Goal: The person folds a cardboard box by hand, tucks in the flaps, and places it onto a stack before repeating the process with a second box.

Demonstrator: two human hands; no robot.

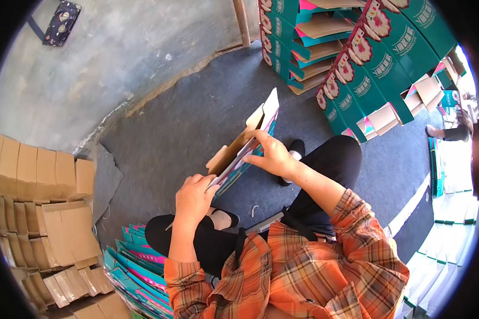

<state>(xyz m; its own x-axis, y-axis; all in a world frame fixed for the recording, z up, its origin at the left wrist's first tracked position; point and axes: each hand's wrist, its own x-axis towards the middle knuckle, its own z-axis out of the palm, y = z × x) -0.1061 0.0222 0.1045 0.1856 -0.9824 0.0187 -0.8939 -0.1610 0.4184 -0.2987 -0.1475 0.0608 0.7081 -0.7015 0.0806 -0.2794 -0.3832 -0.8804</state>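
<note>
Between my knees I hold a partly opened cardboard box [230,161], brown inside and printed teal and pink outside. It is tilted, with its open side up and flaps standing out at the far end. My left hand [193,198] grips the near end, fingers bent over the edge. Along the long right-hand wall, my right hand [271,153] has its thumb on the outside and its fingers at the rim. Parts of the fingertips are hidden by the cardboard.
Flat teal and pink cartons [138,271] lean by my left leg. Brown cardboard boxes [64,231] are stacked at the left. Assembled teal boxes [375,69] tower at the upper right. Another person's leg [452,133] shows at the far right, near white-topped stacks [447,244].
</note>
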